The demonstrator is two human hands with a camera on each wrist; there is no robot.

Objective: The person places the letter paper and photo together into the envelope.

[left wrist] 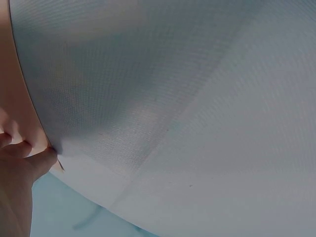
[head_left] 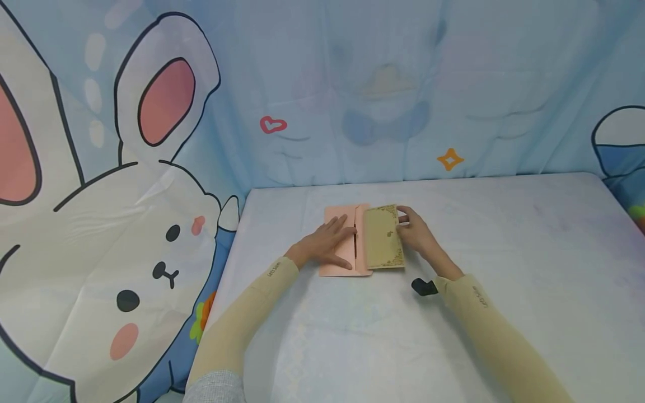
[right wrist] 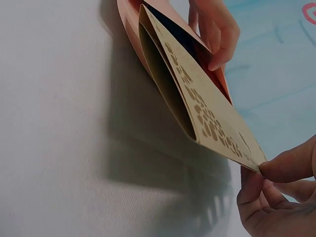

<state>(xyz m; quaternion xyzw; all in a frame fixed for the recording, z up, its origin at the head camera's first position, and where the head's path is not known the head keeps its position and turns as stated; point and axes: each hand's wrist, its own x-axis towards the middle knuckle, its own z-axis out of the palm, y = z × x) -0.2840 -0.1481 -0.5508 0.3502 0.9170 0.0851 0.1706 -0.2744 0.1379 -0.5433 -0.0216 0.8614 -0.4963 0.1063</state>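
Note:
A pink envelope (head_left: 332,270) lies on the table, a dark gap showing along its opening. My left hand (head_left: 322,244) rests on it with fingers spread, one fingertip at the gap. In the left wrist view that hand's thumb (left wrist: 43,163) touches the envelope's edge. To the right, a beige folded card (head_left: 384,238) with brown floral ornament overlaps the envelope's right side. My right hand (head_left: 415,230) pinches the card's outer edge between thumb and fingers, holding it tilted up off the table in the right wrist view. Whether the card's far edge sits inside the envelope, I cannot tell.
The table (head_left: 504,313) has a pale cloth cover. Behind it hangs a blue curtain (head_left: 312,67) with cartoon prints, and a large printed rabbit (head_left: 126,240) covers the left side. A black piece (head_left: 424,287) sticks out at the right sleeve's cuff.

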